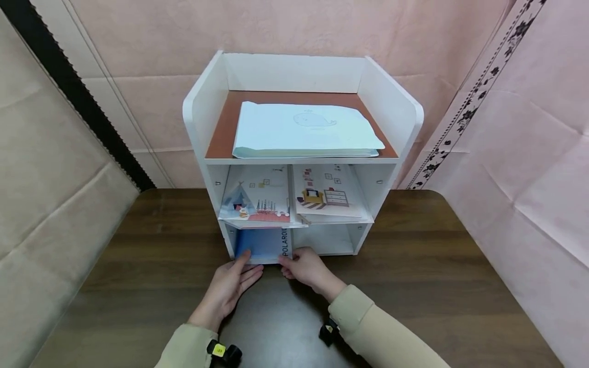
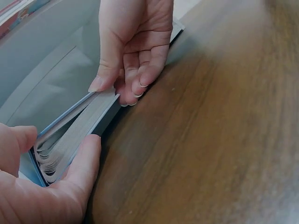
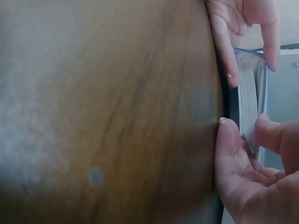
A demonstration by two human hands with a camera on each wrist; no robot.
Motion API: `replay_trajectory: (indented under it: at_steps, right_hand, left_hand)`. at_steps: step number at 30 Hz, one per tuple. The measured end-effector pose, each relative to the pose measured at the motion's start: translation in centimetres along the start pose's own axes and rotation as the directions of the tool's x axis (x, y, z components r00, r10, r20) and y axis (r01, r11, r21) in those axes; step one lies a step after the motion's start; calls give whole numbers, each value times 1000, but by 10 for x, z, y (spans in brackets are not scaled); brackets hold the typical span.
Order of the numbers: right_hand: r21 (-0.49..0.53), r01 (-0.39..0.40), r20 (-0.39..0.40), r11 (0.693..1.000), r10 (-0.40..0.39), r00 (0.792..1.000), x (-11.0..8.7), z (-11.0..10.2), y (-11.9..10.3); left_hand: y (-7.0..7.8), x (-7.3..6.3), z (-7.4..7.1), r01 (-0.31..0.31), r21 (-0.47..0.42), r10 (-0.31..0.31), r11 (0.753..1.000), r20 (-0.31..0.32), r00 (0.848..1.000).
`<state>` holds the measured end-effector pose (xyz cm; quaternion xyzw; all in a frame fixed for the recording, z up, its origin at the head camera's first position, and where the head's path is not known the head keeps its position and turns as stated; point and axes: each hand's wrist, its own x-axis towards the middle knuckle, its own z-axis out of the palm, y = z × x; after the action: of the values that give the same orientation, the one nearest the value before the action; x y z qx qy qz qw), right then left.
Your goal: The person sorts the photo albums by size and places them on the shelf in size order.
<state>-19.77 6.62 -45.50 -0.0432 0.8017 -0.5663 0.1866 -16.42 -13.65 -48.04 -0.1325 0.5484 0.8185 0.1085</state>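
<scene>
A blue photo album marked POLAROID lies in the bottom left compartment of a white shelf unit, its front edge at the opening. My left hand grips its left front corner, thumb on the cover and fingers at the lower edge. At the right front corner, my right hand pinches the album between thumb and fingers. From the left wrist view, the page edges show between the two covers, slightly spread. The right wrist view also shows both hands at that edge. The album's back part is hidden under the middle shelf.
Illustrated booklets lie on the middle shelf, left and right of a divider, some jutting past its front. A pale blue whale-printed packet rests on the brown top shelf. The unit stands on a wooden table before pink cloth.
</scene>
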Motion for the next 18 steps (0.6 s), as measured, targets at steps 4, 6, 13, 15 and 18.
replay_trajectory:
  at_steps: [4, 6, 13, 15, 18]
  right_hand:
    - [11, -14, 10, 1000, 14, 1000, 3, 3, 0]
    - [13, -21, 9, 1000, 21, 1000, 5, 5, -1]
    - [-38, -16, 0, 999, 16, 1000, 8, 9, -3]
    - [-54, -9, 5, 999, 9, 1000, 8, 11, -5]
    - [-60, 10, 18, 998, -9, 1000, 7, 13, -4]
  left_hand:
    - [0, 0, -1, 0, 10, 0, 1000, -8, 1000]
    - [0, 0, -2, -1, 14, 1, 1000, -7, 1000]
    - [4, -2, -7, 3, 12, -2, 1000, -15, 1000]
    - [3, -3, -8, 1, 8, -1, 1000, -23, 1000]
    - [1, -8, -7, 5, 16, -5, 1000, -24, 1000]
